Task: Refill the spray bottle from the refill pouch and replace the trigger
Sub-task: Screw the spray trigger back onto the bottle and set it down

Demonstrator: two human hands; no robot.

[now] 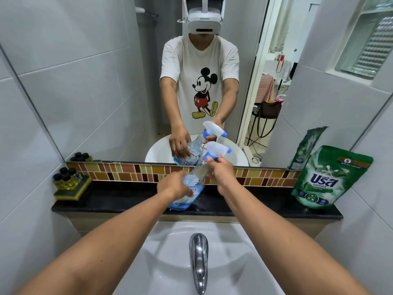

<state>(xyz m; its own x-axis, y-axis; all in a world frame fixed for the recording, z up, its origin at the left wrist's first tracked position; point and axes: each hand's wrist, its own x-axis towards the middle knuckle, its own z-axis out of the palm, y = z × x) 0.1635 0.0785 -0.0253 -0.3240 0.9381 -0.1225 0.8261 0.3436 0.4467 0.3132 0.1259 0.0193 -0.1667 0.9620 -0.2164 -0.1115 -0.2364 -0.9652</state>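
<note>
Small dark-capped bottles (pixel 66 177) sit on a sponge (pixel 73 191); chrome faucet (pixel 199 260) below.

The black ledge (pixel 131 199) lies bare left of the spray bottle (pixel 189 188), up to the sponge (pixel 72 191) carrying small bottles (pixel 66 177). Right of the spray bottle, bare ledge runs to the green refill pouch (pixel 325 179).

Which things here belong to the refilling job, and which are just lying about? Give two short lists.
Part of the job:
spray bottle, held by the left hand
trigger, gripped by the right hand
green refill pouch, standing on the black shelf

Just lying about:
small bottles
sponge
tap
</note>
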